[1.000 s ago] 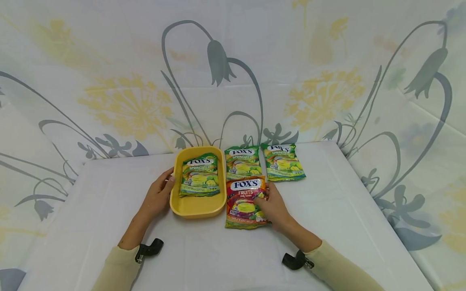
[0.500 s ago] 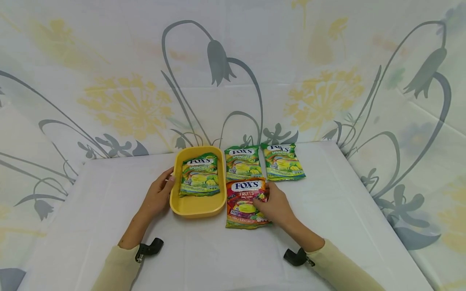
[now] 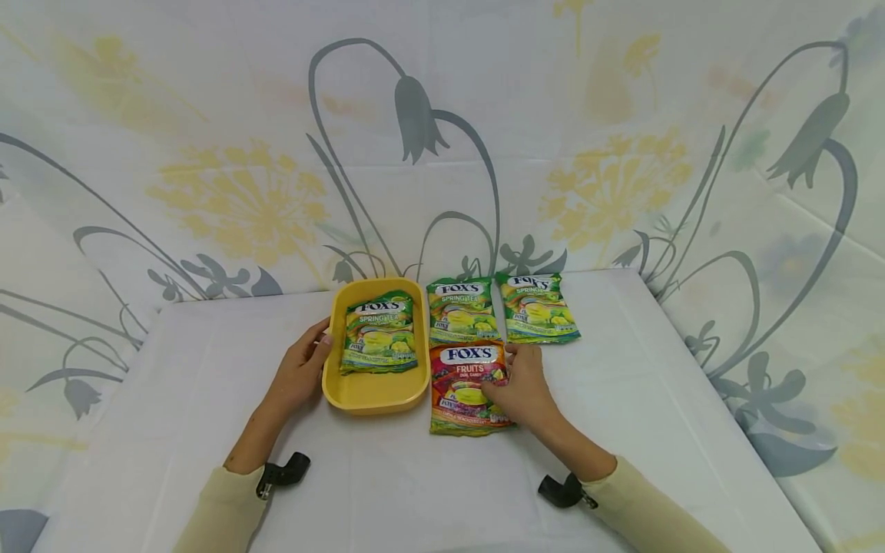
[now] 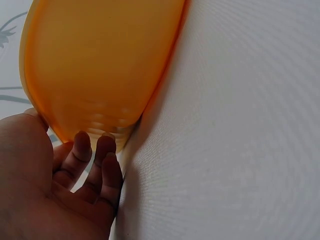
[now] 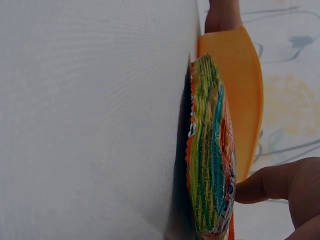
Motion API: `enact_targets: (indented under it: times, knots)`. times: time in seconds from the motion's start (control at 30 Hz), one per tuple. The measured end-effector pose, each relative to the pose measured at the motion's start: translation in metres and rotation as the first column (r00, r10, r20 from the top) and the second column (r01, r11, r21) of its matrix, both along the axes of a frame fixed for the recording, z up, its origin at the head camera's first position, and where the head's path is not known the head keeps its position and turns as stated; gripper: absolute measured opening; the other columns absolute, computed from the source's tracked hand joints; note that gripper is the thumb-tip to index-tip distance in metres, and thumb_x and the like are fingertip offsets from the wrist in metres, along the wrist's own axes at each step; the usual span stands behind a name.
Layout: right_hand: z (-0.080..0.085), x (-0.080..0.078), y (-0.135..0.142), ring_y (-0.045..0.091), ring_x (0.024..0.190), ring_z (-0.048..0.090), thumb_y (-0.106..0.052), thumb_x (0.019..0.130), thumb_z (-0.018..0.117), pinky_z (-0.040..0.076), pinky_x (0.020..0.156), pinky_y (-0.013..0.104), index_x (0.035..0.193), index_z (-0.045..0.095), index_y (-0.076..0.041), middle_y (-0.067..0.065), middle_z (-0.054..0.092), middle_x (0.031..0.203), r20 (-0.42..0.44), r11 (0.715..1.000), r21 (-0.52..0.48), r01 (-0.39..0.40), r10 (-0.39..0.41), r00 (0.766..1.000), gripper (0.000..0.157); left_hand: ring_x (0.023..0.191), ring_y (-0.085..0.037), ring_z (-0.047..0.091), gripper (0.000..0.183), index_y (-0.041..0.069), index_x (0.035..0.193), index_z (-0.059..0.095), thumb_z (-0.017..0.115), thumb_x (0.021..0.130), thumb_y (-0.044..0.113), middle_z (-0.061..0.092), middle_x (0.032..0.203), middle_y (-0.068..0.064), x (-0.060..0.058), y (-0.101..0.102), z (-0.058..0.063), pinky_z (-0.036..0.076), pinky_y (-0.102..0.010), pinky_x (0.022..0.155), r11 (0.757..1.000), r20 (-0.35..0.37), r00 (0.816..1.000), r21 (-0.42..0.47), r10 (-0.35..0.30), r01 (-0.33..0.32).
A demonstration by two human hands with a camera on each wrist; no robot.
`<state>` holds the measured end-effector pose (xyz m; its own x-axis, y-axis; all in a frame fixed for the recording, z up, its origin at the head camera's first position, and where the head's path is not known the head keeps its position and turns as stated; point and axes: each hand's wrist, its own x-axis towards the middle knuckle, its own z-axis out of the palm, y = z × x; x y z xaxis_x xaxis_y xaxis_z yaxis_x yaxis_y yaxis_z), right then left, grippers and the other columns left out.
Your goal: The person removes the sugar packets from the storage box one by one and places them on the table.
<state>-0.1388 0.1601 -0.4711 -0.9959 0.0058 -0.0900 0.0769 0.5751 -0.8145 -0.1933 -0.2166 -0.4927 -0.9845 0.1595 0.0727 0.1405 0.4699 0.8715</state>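
In the head view, a red-orange bag of Fox's Fruits candy (image 3: 470,384) lies close over the table, its top edge right at a green bag. My right hand (image 3: 525,388) holds it by its right side, thumb on the printed front; the fingers beneath are mostly hidden. The right wrist view shows the bag's crimped lower end (image 5: 205,150) and my thumb pressing it. My left hand (image 3: 300,369) grips the left wall of a yellow tray (image 3: 376,399), thumb at the rim and fingers curled against the outer side. A green Fox's Spring Tea candy bag (image 3: 380,334) lies inside the tray.
Two more green Spring Tea bags lie along the back, one (image 3: 462,311) beside the tray and one (image 3: 539,309) farther right. A white cloth (image 3: 415,491) covers the table. Behind it stands a flower-patterned curtain (image 3: 470,92).
The red-orange candy bag has shifted slightly toward the front of the table, with my right hand on it. My left hand and the tray have stayed in place.
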Motion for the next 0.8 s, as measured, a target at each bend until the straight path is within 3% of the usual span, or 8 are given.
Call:
enact_targets:
  times: [0.27, 0.6, 0.8]
  knots:
    - [0.005, 0.004, -0.006, 0.027, 0.115, 0.033, -0.019, 0.085, 0.074, 0.045, 0.089, 0.044, 0.137, 0.035, 0.004, 0.015, 0.034, 0.121, -0.115, 0.999, 0.054, -0.002, 0.008, 0.993, 0.069, 0.087, -0.023, 0.054, 0.054, 0.020, 0.156, 0.036, 0.039, 0.107, 0.044, 0.056, 0.113, -0.012, 0.001, 0.000, 0.001, 0.048, -0.023, 0.069, 1.000, -0.006, 1.000, 0.001, -0.002, 0.002]
    - [0.018, 0.006, -0.021, 0.026, 0.106, 0.050, -0.016, 0.090, 0.072, 0.048, 0.091, 0.040, 0.140, 0.041, 0.000, 0.014, 0.051, 0.124, -0.153, 0.998, -0.051, -0.031, 0.023, 0.988, 0.061, 0.088, -0.023, 0.054, 0.054, 0.020, 0.156, 0.036, 0.039, 0.107, 0.044, 0.056, 0.113, -0.012, 0.000, 0.000, 0.000, 0.048, -0.022, 0.071, 1.000, -0.008, 1.000, 0.000, -0.004, 0.004]
    - [0.027, 0.005, -0.033, 0.025, 0.110, 0.058, -0.018, 0.091, 0.071, 0.053, 0.092, 0.042, 0.144, 0.041, -0.001, 0.012, 0.053, 0.130, -0.172, 0.993, -0.095, -0.064, 0.047, 0.984, 0.063, 0.090, -0.023, 0.055, 0.054, 0.020, 0.156, 0.036, 0.039, 0.107, 0.043, 0.056, 0.114, -0.013, 0.000, 0.000, 0.001, 0.048, -0.022, 0.073, 1.000, -0.005, 1.000, 0.010, -0.008, 0.008]
